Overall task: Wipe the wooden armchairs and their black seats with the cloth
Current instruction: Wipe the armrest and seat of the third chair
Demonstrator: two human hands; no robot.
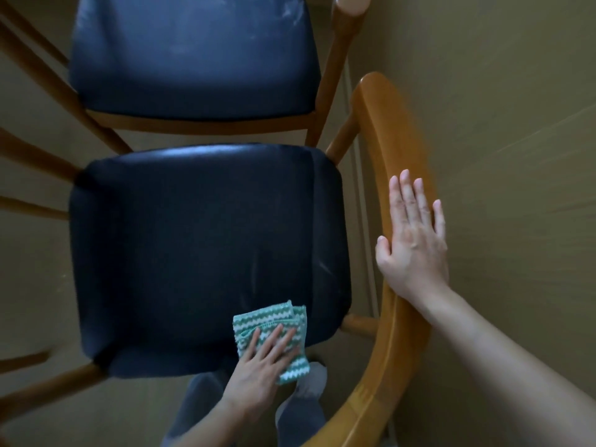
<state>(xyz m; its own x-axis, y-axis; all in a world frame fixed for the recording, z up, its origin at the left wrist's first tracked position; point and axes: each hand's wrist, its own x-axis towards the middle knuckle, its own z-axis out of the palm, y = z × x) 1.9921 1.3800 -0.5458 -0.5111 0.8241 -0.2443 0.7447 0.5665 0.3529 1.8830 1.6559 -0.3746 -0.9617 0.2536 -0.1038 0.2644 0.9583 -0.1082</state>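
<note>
**Cloth pressed to the near seat's front edge**

A green-and-white zigzag cloth (274,337) is held flat against the near black seat (200,253), close to its front right corner, with part of it hanging past the seat edge. It is pinned there by the left hand (261,369), whose fingers are spread open over the fabric (nothing is pinched). The right hand (416,240) is laid palm-down on the curved wooden armrest (383,130), its fingers straight and close together. A second armchair's black seat (193,56) is seen just beyond, faintly streaked with pale marks. Grey trousers (300,417) are visible below the cloth.
</note>
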